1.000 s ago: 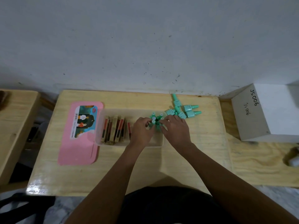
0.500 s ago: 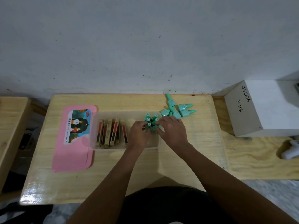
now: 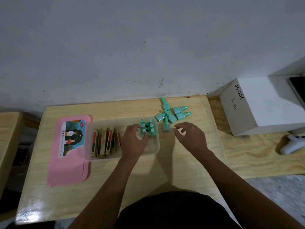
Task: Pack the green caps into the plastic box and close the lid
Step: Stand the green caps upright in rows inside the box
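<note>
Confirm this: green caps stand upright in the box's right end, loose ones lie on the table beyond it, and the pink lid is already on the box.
Not quite: the head view shows the pink lid lying flat on the table, left of the plastic box. The rest holds: upright green caps, loose ones.

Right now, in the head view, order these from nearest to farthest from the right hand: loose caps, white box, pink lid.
From the right hand:
1. Loose caps, on the table just beyond its fingers.
2. White box, off to the right against the wall.
3. Pink lid, far left, past the plastic box.
</note>
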